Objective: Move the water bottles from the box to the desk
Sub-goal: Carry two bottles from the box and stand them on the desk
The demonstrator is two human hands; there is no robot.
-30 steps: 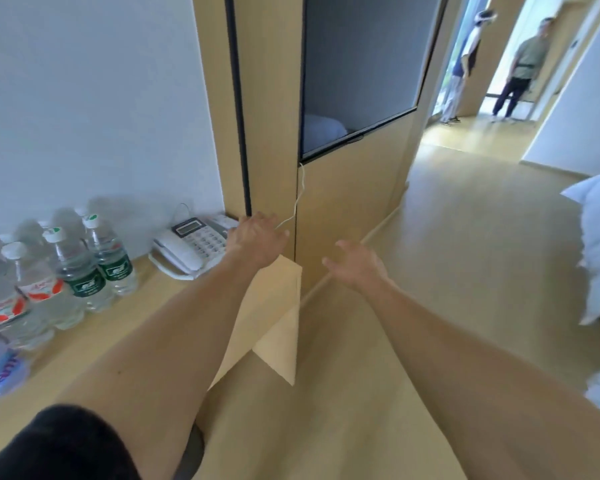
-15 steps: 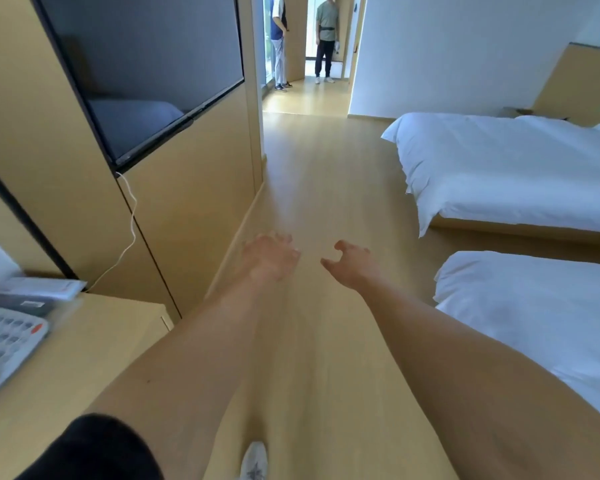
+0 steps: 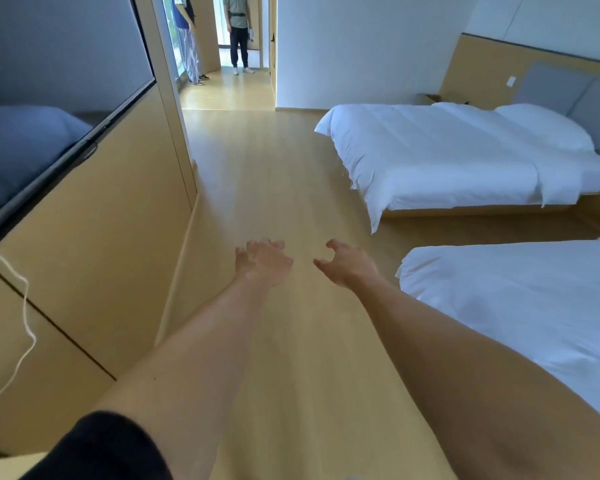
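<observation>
Both my arms stretch out in front of me over the wooden floor. My left hand (image 3: 264, 261) and my right hand (image 3: 347, 263) are empty, with fingers loosely spread and slightly curled. No water bottle, box or desk top shows in the head view now; only a sliver of the desk's edge (image 3: 11, 462) appears at the bottom left.
A wall-mounted TV (image 3: 49, 109) and wooden panelling with a white cable (image 3: 26, 320) run along the left. Two white beds (image 3: 465, 157) (image 3: 534, 306) stand on the right. An aisle of wooden floor (image 3: 274, 188) leads to a doorway where two people (image 3: 238, 32) stand.
My view has swung right, away from the desk with its bottles and phone, towards the aisle and beds. Both hands stay empty and outstretched.
</observation>
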